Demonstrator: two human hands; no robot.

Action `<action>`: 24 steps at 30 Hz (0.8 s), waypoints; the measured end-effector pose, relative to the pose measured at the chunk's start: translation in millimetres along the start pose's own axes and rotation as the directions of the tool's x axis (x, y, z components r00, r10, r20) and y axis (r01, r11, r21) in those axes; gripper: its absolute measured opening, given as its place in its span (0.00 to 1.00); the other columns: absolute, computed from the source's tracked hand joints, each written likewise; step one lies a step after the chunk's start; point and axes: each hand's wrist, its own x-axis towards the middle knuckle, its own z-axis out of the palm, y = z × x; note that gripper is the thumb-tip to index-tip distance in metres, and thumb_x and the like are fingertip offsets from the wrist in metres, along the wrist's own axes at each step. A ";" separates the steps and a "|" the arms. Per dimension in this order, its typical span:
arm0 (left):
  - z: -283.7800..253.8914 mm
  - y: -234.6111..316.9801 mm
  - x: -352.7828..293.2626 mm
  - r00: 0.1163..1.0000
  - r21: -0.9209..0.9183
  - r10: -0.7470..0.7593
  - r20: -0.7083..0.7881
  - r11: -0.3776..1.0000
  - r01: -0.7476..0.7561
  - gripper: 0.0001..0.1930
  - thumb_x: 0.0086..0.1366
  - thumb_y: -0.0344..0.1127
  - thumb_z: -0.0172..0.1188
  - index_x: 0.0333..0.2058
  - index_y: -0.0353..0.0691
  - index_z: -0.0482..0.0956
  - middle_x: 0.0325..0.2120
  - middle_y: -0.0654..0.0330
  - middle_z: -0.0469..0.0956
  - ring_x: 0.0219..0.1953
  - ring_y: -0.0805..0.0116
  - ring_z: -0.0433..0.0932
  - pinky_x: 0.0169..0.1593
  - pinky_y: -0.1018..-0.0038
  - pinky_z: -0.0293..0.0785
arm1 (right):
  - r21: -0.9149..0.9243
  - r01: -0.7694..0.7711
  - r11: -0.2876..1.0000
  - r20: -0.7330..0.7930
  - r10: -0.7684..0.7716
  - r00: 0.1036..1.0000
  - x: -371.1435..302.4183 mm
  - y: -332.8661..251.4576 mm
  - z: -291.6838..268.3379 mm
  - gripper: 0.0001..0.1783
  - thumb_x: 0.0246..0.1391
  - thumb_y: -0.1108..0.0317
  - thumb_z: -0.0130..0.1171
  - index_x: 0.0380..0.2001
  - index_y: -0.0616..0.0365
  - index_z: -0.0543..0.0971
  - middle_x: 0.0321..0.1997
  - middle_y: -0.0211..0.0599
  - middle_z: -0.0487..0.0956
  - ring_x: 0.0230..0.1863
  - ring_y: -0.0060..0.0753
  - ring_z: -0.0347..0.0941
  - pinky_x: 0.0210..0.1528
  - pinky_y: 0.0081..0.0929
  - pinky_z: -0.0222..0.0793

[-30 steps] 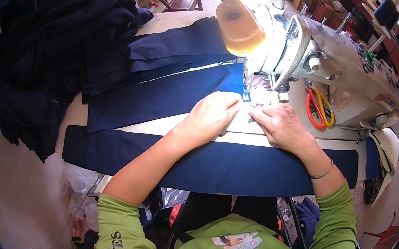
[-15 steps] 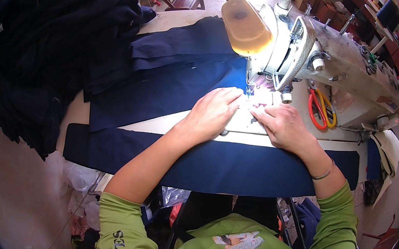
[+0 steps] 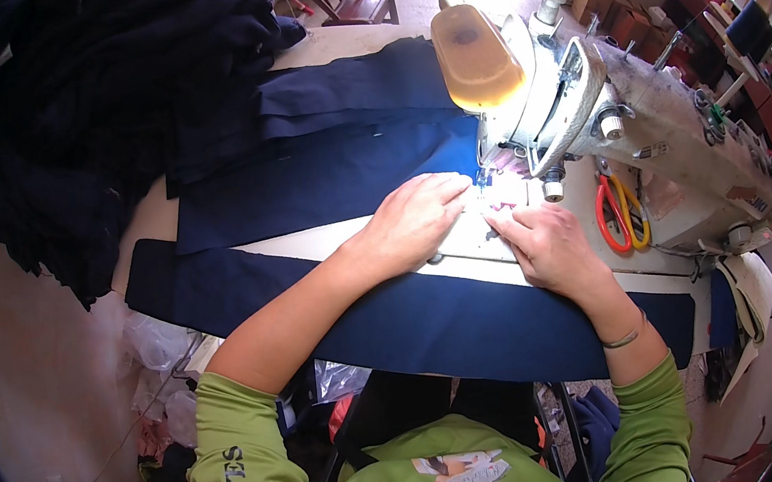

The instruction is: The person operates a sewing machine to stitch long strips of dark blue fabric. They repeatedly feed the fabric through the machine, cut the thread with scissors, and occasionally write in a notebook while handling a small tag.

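Observation:
At the sewing machine [image 3: 572,99], my left hand [image 3: 418,222] rests with bent fingers pressed together. Its fingertips sit at the edge of a navy cloth panel [image 3: 301,184], whose right end lies beside the brightly lit presser foot [image 3: 483,177]. Just right of that foot, my right hand [image 3: 552,239] has its thumb and forefinger drawn together in a pinch. Glare hides what is between those fingertips. A long navy strip [image 3: 436,322] lies along the table's near edge, passing under both forearms.
Red-handled and yellow-handled scissors [image 3: 622,215] lie right of my right hand. A big heap of dark cloth [image 3: 115,111] covers the far left of the table. An amber, paddle-shaped piece [image 3: 476,53] juts from the machine head. Behind the table stands a wooden chair [image 3: 354,1].

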 end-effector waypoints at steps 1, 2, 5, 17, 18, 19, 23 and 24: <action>0.0 0.3 0.0 1.000 0.001 0.001 0.000 1.000 -0.001 0.24 0.55 0.24 0.60 0.54 0.33 0.75 0.56 0.48 0.74 0.60 0.52 0.72 0.64 0.62 0.68 | 0.002 0.002 1.000 -0.005 -0.002 1.000 0.0 0.2 0.4 0.15 0.52 0.73 0.57 0.44 0.55 0.83 0.28 0.35 0.76 0.34 0.39 0.76 0.39 0.36 0.70; 0.9 -0.1 -0.5 1.000 -0.010 -0.007 0.000 1.000 0.007 0.24 0.55 0.24 0.60 0.54 0.32 0.75 0.56 0.49 0.74 0.60 0.52 0.72 0.64 0.62 0.68 | 0.004 0.004 1.000 -0.011 -0.004 1.000 -0.1 0.2 0.9 0.15 0.52 0.73 0.57 0.44 0.55 0.83 0.28 0.35 0.76 0.34 0.39 0.76 0.39 0.36 0.70; 5.0 -2.1 -3.0 1.000 -0.040 -0.027 -0.013 0.999 0.027 0.24 0.55 0.24 0.60 0.53 0.32 0.76 0.55 0.49 0.74 0.59 0.51 0.72 0.64 0.62 0.68 | -0.004 0.013 1.000 -0.017 -0.013 1.000 0.1 -0.6 1.4 0.15 0.52 0.72 0.58 0.44 0.55 0.83 0.27 0.35 0.76 0.33 0.39 0.76 0.38 0.36 0.70; -52.9 -21.9 -66.0 0.983 0.313 -0.085 -0.161 0.941 0.133 0.20 0.59 0.22 0.58 0.52 0.30 0.79 0.53 0.46 0.76 0.55 0.53 0.77 0.59 0.63 0.74 | 0.006 0.034 0.999 -0.058 -0.033 0.998 -1.2 2.4 5.3 0.13 0.54 0.71 0.58 0.43 0.54 0.83 0.25 0.36 0.74 0.30 0.39 0.74 0.36 0.37 0.69; -59.4 -28.6 -80.3 0.980 0.357 -0.153 -0.128 0.915 0.189 0.19 0.60 0.22 0.57 0.51 0.30 0.79 0.52 0.47 0.77 0.54 0.54 0.78 0.58 0.63 0.76 | -0.007 0.025 1.000 -0.049 -0.025 0.998 0.1 1.7 5.1 0.12 0.55 0.71 0.58 0.42 0.55 0.83 0.25 0.36 0.74 0.30 0.39 0.74 0.36 0.37 0.69; -66.2 -35.3 -96.6 0.968 0.404 -0.231 -0.098 0.880 0.251 0.18 0.61 0.22 0.57 0.51 0.31 0.80 0.52 0.48 0.78 0.52 0.55 0.79 0.56 0.64 0.77 | -0.016 0.024 1.000 -0.040 -0.025 0.999 1.4 1.0 6.0 0.11 0.55 0.71 0.58 0.42 0.55 0.83 0.25 0.37 0.74 0.29 0.40 0.74 0.36 0.37 0.69; -93.4 -63.3 -145.3 0.952 0.527 -0.278 -0.128 0.794 0.303 0.13 0.56 0.23 0.58 0.40 0.38 0.85 0.37 0.57 0.80 0.41 0.61 0.79 0.45 0.67 0.75 | -0.042 0.081 0.996 0.002 -0.081 0.997 14.2 -10.9 4.3 0.13 0.53 0.74 0.60 0.43 0.58 0.81 0.28 0.41 0.75 0.29 0.45 0.75 0.32 0.39 0.71; -101.9 -64.9 -155.1 0.954 0.585 -0.277 -0.112 0.758 0.288 0.11 0.55 0.24 0.59 0.36 0.40 0.84 0.34 0.58 0.79 0.40 0.61 0.79 0.44 0.67 0.74 | 0.032 0.106 0.994 -0.011 -0.105 0.994 18.8 -11.9 9.6 0.18 0.52 0.76 0.60 0.48 0.58 0.80 0.34 0.45 0.76 0.31 0.47 0.76 0.34 0.40 0.73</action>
